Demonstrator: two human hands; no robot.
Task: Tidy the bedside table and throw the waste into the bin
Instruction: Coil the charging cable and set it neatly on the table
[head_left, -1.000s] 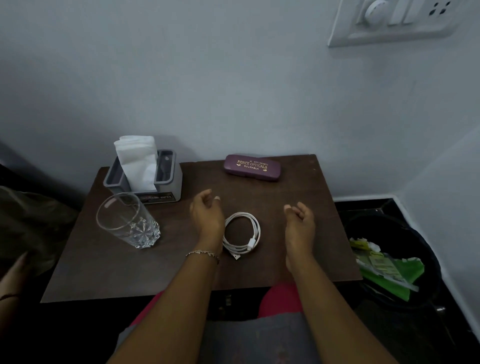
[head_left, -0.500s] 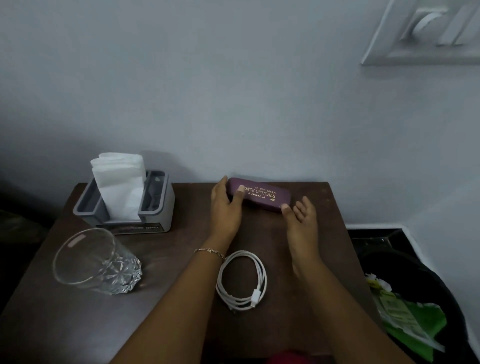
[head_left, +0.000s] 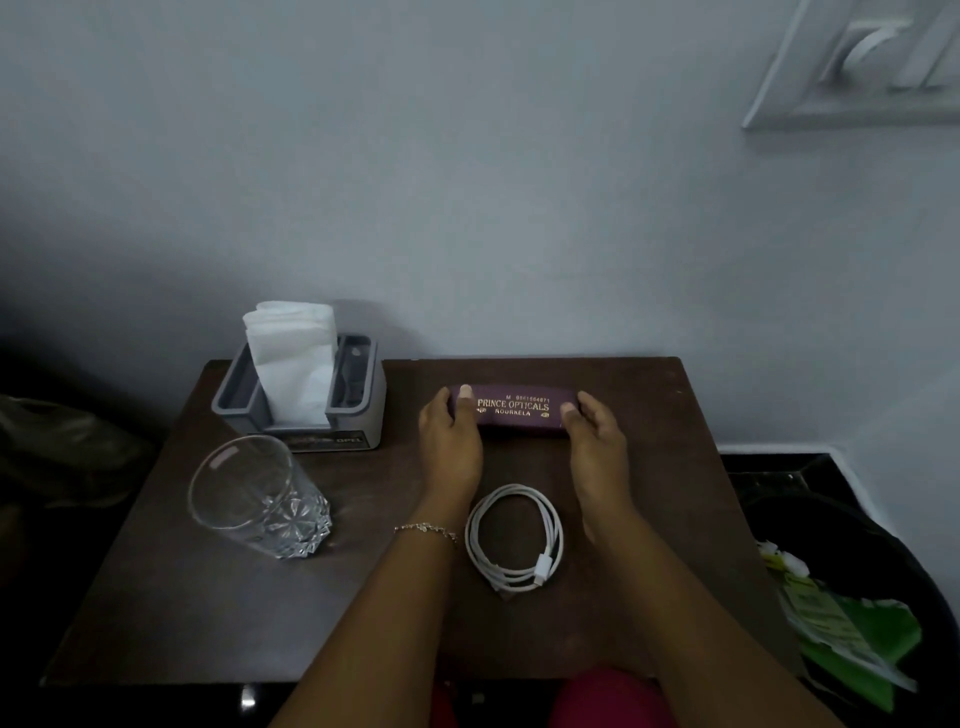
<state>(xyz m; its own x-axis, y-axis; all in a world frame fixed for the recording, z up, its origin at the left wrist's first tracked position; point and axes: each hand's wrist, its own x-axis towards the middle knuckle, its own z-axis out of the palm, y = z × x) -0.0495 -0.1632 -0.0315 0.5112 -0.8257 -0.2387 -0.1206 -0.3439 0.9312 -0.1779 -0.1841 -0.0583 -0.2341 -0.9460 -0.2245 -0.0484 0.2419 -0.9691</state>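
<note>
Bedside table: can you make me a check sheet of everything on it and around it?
Surface: dark wooden bedside table, against the wall.
Job's things: purple spectacle case at the back; black bin on the floor at right, holding green and white waste.
Clutter: clear glass at left; grey tissue holder with white tissues, back left.
Hands: left hand and right hand each grip one end of the case.
Cables: white cable, coiled, between the wrists.
Surroundings: switch panel, top right.
</note>
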